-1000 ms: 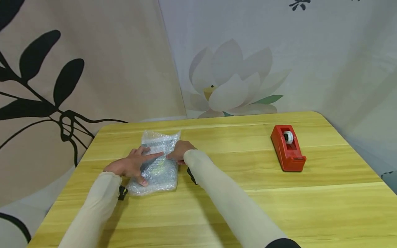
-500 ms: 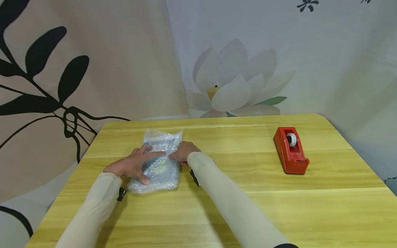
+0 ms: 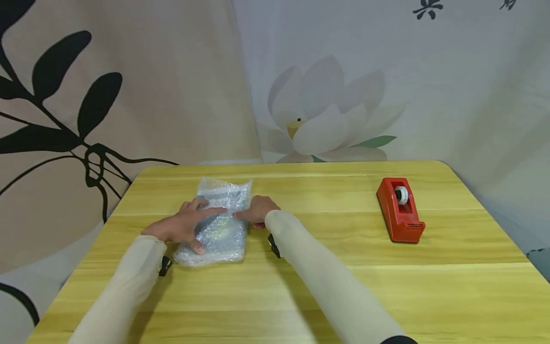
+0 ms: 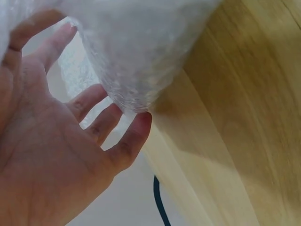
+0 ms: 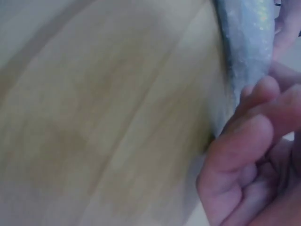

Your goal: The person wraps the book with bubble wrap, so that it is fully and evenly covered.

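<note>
A flat package in clear bubble wrap point(image 3: 223, 241) lies on the table, with something dark and a yellowish patch showing through the plastic. My left hand point(image 3: 180, 225) rests on its left side, fingers spread and the forefinger stretched across the middle. The left wrist view has the fingertips against the bubble wrap point(image 4: 136, 52) near one corner. From the right edge, my right hand point(image 3: 259, 210) presses a forefinger on the wrap, close to the left fingertip. In the right wrist view its other fingers point(image 5: 240, 146) are curled beside the package edge.
A red tape dispenser point(image 3: 401, 215) with a white roll point(image 3: 401, 195) stands toward the right of the wooden table point(image 3: 322, 291). Behind the table hangs a printed cloth point(image 3: 180, 86) with leaves and a lotus.
Both hands keep their places on the package, the right hand shifting only slightly rightward. The head view has tilted and shifted a little.
</note>
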The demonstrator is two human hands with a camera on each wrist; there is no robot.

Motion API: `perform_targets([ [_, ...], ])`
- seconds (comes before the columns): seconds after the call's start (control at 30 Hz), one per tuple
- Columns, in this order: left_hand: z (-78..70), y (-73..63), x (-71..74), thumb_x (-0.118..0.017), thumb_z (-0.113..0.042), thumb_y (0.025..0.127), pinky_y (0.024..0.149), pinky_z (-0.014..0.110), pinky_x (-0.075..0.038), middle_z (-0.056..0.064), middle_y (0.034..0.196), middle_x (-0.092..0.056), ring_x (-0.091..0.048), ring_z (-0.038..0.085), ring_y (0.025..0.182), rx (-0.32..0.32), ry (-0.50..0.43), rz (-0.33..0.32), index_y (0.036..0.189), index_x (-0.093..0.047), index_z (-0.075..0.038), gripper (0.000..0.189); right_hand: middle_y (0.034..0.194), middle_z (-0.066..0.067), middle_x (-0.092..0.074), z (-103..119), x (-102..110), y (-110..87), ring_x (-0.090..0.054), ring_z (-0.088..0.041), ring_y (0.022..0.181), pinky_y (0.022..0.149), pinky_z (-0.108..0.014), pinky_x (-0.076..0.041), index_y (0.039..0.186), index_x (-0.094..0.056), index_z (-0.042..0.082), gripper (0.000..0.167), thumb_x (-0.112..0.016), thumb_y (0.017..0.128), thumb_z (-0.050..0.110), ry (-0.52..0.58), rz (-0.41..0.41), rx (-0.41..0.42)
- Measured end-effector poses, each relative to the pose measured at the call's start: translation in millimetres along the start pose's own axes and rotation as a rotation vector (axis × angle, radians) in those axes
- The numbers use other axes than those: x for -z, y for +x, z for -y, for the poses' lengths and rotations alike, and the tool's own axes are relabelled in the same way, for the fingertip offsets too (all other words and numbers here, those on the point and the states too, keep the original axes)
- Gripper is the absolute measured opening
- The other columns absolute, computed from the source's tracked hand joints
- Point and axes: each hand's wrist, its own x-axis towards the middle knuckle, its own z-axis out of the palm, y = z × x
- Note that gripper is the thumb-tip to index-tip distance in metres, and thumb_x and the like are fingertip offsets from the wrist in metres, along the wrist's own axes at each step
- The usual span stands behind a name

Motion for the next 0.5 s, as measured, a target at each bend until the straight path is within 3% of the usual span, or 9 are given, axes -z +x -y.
perform_targets([
  [0.23, 3.5, -1.2, -0.7, -0.091, -0.046, 0.058, 0.104, 0.078, -0.029, 0.029, 0.158, -0.011, -0.018, 0.052, 0.137, -0.028, -0.039, -0.005, 0.159, -0.028, -0.015, 0.123, 0.042, 0.002, -0.045, -1.8, -5.9, 6.3, -0.041, -0.011, 0.038, 0.04, -0.026, -0.036, 0.052, -0.049, 0.017, 0.057, -0.069, 0.089, 0.055, -0.074, -0.014, 0.017],
  [0.4, 3.7, -1.6, -2.0, -0.091, -0.049, 0.058, 0.104, 0.077, -0.03, 0.029, 0.157, -0.012, -0.019, 0.051, 0.137, -0.038, -0.037, 0.0, 0.158, -0.03, -0.014, 0.122, 0.042, 0.002, -0.046, -2.0, -8.7, 3.5, -0.041, -0.011, 0.037, 0.04, -0.026, -0.036, 0.052, -0.051, 0.017, 0.058, -0.064, 0.093, 0.056, -0.148, -0.026, 0.049],
  [0.5, 4.3, -2.1, -4.2, -0.09, -0.05, 0.059, 0.103, 0.077, -0.031, 0.029, 0.158, -0.011, -0.019, 0.051, 0.137, -0.047, -0.042, 0.004, 0.159, -0.029, -0.014, 0.123, 0.043, 0.001, -0.049, -4.9, -3.9, -3.5, -0.044, -0.012, 0.038, 0.04, -0.026, -0.038, 0.053, -0.055, 0.016, 0.057, -0.061, 0.095, 0.054, -0.202, -0.025, 0.108],
])
